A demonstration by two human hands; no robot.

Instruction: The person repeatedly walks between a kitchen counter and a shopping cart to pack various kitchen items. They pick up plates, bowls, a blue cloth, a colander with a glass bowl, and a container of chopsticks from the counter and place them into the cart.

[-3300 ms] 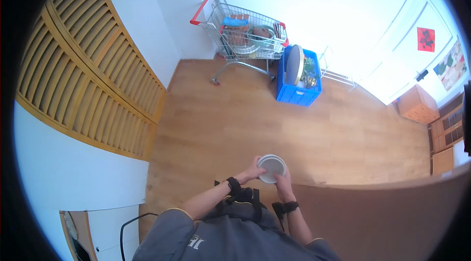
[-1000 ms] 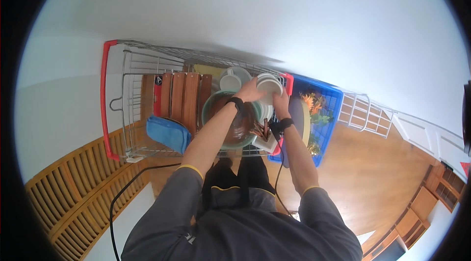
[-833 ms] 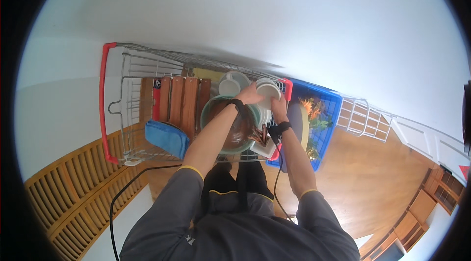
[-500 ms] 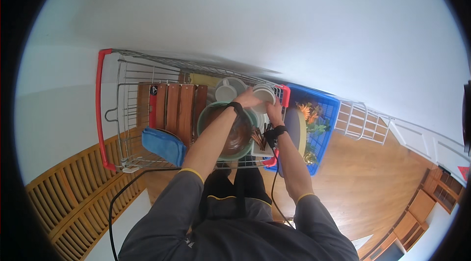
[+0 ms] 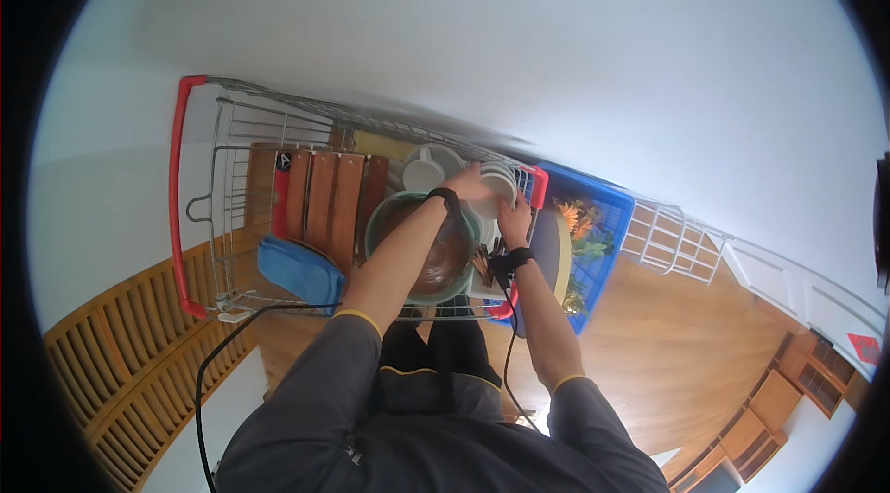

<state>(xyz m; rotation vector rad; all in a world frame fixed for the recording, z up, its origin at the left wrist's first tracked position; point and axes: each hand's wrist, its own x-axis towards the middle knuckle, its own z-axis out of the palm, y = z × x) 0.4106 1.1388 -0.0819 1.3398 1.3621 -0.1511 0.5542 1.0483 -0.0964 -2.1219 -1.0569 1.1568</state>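
A stack of white bowls (image 5: pixel 499 180) stands at the far right end of a wire shopping cart (image 5: pixel 174 196). My left hand (image 5: pixel 468 184) grips the stack from its left side, with its fingers partly hidden. On the near right side of the same stack, my right hand (image 5: pixel 514 217) is closed round the rim. Just left of the bowls is a white mug (image 5: pixel 424 170). A green-rimmed basin (image 5: pixel 375 219) with a brown, shiny inside sits below my left forearm. Thin brown sticks (image 5: pixel 481 263) stick up beside my right wrist.
Brown wooden slats (image 5: pixel 320 205) and a blue pouch (image 5: pixel 298 268) lie in the cart's left half. Right of the cart, a blue crate (image 5: pixel 607 261) holds orange flowers (image 5: pixel 570 217). A white wire rack (image 5: pixel 672 243) is beyond it. A black cable (image 5: pixel 202 382) runs past my left arm.
The view has shifted slightly, so the cart and crate appear a little further left. Both hands keep their hold on the bowls, with little movement relative to the cart.
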